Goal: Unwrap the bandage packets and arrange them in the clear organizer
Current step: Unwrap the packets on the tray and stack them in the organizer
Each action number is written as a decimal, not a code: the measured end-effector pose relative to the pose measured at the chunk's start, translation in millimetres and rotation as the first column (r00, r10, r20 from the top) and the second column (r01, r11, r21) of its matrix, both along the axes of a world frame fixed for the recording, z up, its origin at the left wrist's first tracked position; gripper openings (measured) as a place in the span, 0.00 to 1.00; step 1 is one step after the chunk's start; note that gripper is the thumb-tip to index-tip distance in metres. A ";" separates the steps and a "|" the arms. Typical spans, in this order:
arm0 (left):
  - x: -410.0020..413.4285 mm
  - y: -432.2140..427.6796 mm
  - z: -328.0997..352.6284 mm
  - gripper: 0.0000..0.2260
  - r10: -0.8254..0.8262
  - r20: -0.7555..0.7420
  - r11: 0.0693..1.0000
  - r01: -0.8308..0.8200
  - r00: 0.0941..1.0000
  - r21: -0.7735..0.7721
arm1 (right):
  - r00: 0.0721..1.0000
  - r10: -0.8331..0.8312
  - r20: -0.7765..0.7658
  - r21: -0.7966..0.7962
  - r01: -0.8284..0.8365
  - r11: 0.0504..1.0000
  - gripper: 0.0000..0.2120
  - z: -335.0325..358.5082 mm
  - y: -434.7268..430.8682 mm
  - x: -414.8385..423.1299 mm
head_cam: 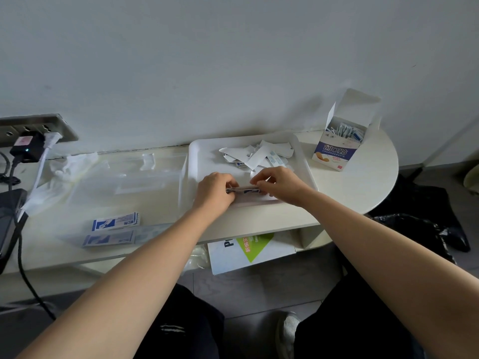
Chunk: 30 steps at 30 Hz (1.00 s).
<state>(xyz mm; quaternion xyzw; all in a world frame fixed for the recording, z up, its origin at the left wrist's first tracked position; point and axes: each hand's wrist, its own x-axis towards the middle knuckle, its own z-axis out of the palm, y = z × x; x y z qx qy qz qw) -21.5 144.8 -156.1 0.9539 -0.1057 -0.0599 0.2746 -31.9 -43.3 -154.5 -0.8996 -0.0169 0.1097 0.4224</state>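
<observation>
L hand (216, 189) & R hand (278, 183) both pinch one bandage packet (245, 189) btwn them. L fingers curl round its left end, R thumb + fingertips nip its right end. The packet is held level, edge-on to the camera, blue print just showing; can't tell if it is torn open.

Right under the grip: near rim of a white tray (197, 156). Just beyond the grip, in the tray, a heap of torn wrappers (255, 154), white strips w/ a few blue-printed bits, close to the R knuckles. Further out to the right of the grip, off the tray, an open bandage box (337, 149), flap up, packets standing inside.

Left of the grip, touching the tray's side, lies the clear organizer (145, 174), hard to read as it is see-through. Nearer the body & left of the L forearm, two more packets (116, 221) lie flat, side by side; can't tell if they sit in a compartment. Far left: crumpled plastic bag (70, 167), wall socket strip (39, 126) w/ a black charger (26, 147) plugged in. Below the grip, under the table (363, 187), a white box w/ green print (248, 250).
</observation>
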 end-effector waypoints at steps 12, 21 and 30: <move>3.1 -14.9 11.4 0.22 0.255 -0.468 0.711 -0.492 0.846 -0.502 | 0.870 -0.128 0.475 -0.084 0.190 0.978 0.02 0.7 2.6 4.3; -0.8 -34.1 26.0 0.09 -0.001 -0.713 0.216 -0.695 0.702 -0.685 | 0.876 -0.013 0.482 -0.031 0.032 0.999 0.04 1.8 17.1 -1.8; -2.5 -27.3 25.9 0.11 -0.001 -0.675 0.269 -0.650 0.738 -0.711 | 0.969 -0.129 0.209 0.102 0.110 0.989 0.11 9.9 20.5 0.4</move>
